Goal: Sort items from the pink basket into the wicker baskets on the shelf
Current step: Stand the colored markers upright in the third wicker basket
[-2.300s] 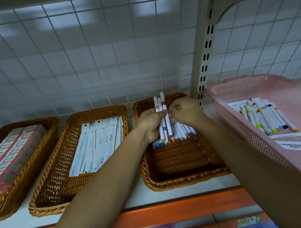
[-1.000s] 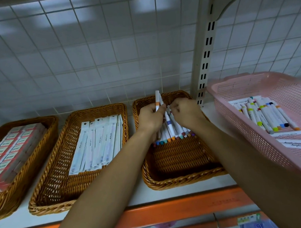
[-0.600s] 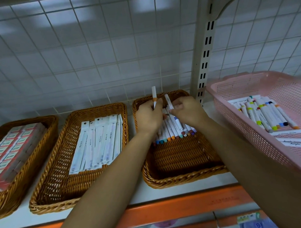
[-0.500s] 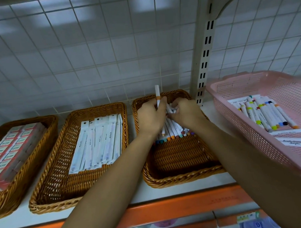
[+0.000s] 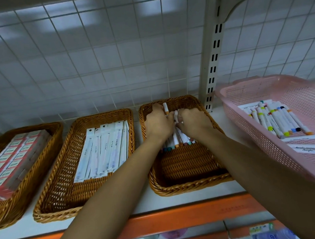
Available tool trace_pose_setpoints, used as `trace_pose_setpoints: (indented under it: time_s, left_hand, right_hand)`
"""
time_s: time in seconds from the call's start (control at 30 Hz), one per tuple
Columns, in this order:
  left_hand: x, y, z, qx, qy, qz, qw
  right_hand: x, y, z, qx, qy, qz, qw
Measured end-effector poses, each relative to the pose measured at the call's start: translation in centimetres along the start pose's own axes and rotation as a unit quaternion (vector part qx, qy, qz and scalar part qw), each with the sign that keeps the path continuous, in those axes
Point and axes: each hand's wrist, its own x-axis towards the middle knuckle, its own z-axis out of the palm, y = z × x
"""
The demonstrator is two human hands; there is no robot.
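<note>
Both hands are inside the right wicker basket [image 5: 185, 187], over a row of white markers [image 5: 175, 140] with coloured caps lying at its far end. My left hand [image 5: 157, 122] grips a white marker with an orange band [image 5: 165, 109] that sticks up past its fingers. My right hand [image 5: 193, 120] pinches the tops of other markers beside it. The two hands touch. The pink basket [image 5: 243, 119] sits at the right and holds several more markers [image 5: 277, 119].
The middle wicker basket [image 5: 53, 192] holds long white packets [image 5: 103, 147]. The left wicker basket [image 5: 10, 207] holds red and white boxes [image 5: 14, 156]. A slotted shelf upright [image 5: 212, 59] stands between the right wicker basket and the pink one. An orange shelf edge [image 5: 175, 221] runs along the front.
The orange-banded marker in my left hand has come down lower into the basket. Both hands have pressed closer together over the marker row.
</note>
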Motion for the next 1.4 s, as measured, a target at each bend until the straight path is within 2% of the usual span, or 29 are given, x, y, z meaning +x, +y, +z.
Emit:
trace_pose_setpoints:
  time_s: [0.13,0.3,0.5,0.63,0.77,0.83,0.93,1.07,1.23,1.4]
  left_hand:
    - [0.3,-0.2,0.0,-0.01,-0.004,-0.002,1.0]
    - [0.3,-0.5,0.1,-0.01,-0.01,0.015,1.0]
    - [0.0,-0.3,-0.2,-0.066,0.043,0.029,0.997]
    - [0.1,-0.4,-0.2,-0.048,0.051,0.043,0.997]
    - [0.7,-0.8,-0.1,-0.014,0.034,0.04,0.999]
    - [1.3,-0.8,0.0,0.02,-0.004,0.037,0.999]
    - [2.3,-0.5,0.2,0.093,-0.059,0.025,0.994]
    - [3.1,0.0,1.0,0.037,-0.112,-0.013,0.993]
    - [3.0,0.0,1.9,0.03,-0.113,-0.022,0.993]
    - [3.0,-0.5,2.2,0.037,-0.106,-0.003,0.994]
  right_hand:
    - [-0.1,-0.1,-0.1,0.007,-0.017,-0.003,1.0]
    - [-0.2,-0.3,0.0,-0.011,-0.001,-0.007,1.0]
    - [-0.7,-0.6,-0.4,-0.038,0.007,0.006,0.999]
    - [-0.9,-1.0,-0.7,-0.046,0.001,0.015,0.999]
    - [-0.5,-0.7,-1.1,0.052,-0.008,0.059,0.997]
    - [-0.1,-0.3,-1.2,0.13,0.007,0.087,0.988]
    - [0.1,-0.3,-1.2,0.178,0.038,0.098,0.978]
    - [0.4,0.1,-1.3,0.268,0.088,0.091,0.955]
    - [0.3,0.5,-1.7,0.276,0.159,0.04,0.947]
    - [0.7,0.9,-1.3,0.271,0.149,0.009,0.951]
